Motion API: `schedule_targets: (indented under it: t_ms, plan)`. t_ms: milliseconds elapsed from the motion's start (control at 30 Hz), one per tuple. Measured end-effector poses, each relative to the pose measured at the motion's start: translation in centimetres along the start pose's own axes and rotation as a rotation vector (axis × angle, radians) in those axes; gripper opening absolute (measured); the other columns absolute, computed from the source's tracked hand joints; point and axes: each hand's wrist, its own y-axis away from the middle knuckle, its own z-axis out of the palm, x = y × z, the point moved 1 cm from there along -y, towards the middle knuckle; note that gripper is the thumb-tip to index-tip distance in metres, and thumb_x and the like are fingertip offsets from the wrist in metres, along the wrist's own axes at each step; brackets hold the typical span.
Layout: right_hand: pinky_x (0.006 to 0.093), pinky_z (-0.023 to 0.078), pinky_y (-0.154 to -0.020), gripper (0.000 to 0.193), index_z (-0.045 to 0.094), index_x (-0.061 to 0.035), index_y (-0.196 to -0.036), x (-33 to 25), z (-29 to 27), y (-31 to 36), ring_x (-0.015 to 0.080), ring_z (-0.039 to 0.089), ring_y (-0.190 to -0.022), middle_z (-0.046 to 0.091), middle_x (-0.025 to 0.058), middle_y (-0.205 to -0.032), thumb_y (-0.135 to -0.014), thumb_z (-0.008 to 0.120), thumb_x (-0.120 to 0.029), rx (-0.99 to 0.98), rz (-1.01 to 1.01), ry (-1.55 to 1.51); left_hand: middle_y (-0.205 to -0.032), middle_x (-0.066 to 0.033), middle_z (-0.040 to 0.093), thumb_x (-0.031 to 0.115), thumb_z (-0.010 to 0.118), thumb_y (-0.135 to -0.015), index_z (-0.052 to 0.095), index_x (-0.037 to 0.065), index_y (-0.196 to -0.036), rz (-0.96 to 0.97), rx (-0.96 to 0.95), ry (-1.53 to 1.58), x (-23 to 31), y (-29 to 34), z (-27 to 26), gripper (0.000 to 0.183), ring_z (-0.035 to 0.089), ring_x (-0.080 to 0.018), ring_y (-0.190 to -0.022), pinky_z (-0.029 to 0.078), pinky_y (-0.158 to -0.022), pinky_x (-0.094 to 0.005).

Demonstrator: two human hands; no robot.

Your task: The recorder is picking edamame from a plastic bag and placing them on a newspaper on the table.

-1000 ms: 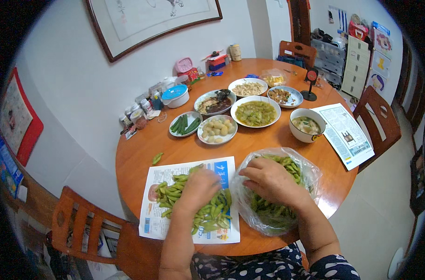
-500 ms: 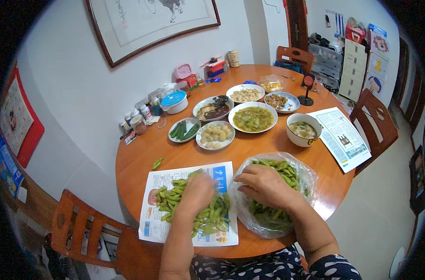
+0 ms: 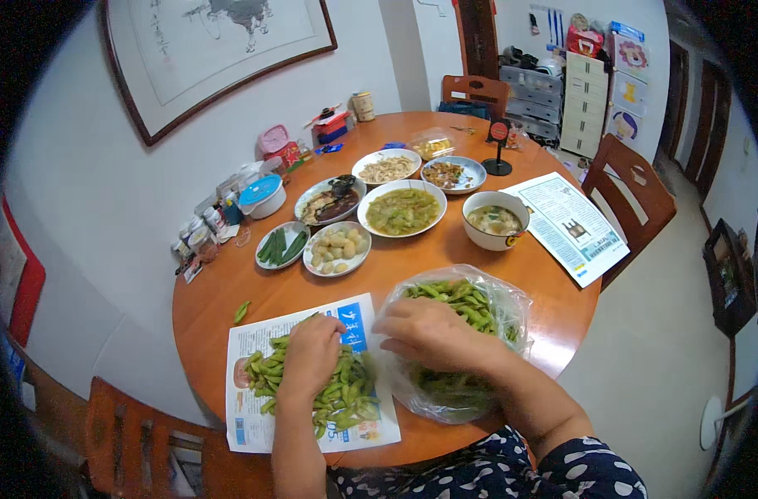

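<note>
Green edamame pods [image 3: 333, 395] lie heaped on a printed newspaper sheet [image 3: 250, 333] at the table's near left. My left hand [image 3: 312, 353] is over the heap, its fingers curled closed; whatever they hold is hidden beneath the hand. To its right stands a clear plastic bag [image 3: 520, 333], its mouth open and full of more edamame pods [image 3: 470, 303]. My right hand [image 3: 424, 333] is over the bag's left side, fingers bent but apart, slightly blurred, with nothing visible in them. Some pods between the hands are smeared by motion. A single pod [image 3: 242, 312] lies off the sheet.
Beyond my hands are a plate of pale round pieces [image 3: 337, 249], a plate of green lengths [image 3: 282, 246], a green stew dish [image 3: 402, 208] and a soup bowl [image 3: 495, 220]. Another newspaper [image 3: 566, 224] overhangs the right edge. Jars and a blue-lidded tub [image 3: 262, 196] line the wall side.
The whole view has shifted, so the table sits further left. My left hand has moved slightly over the heap; my right hand has drawn toward the bag's left edge.
</note>
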Motion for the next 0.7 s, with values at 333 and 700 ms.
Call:
schedule_targets:
  t_ms: [333,700]
  plan:
    - [0.0503,0.056,-0.082,0.031,0.067,-0.0076,-0.115,-0.3,0.6,-0.2,0.0381,0.069,-0.099,0.068,0.0156,-0.101,-0.089,0.077,-0.02,0.06,-0.004,0.005,-0.104,-0.0131,0.076,-0.003,0.078,-0.086,0.073,0.004,-0.11,0.244,0.19,0.387,2.7,0.6,-0.4,0.026,0.074,-0.0298,-0.094,0.058,-0.082,-0.0382]
    - [0.0507,0.055,-0.079,0.016,0.068,-0.0038,-0.102,-0.4,0.8,-0.2,0.0393,0.071,-0.09,0.07,0.0175,-0.094,-0.091,0.067,-0.015,0.051,-0.018,-0.015,-0.102,-0.0092,0.078,-0.004,0.082,-0.083,0.075,0.005,-0.112,0.203,0.163,0.501,3.0,0.9,-0.1,0.032,0.075,-0.0204,-0.09,0.059,-0.079,-0.0329]
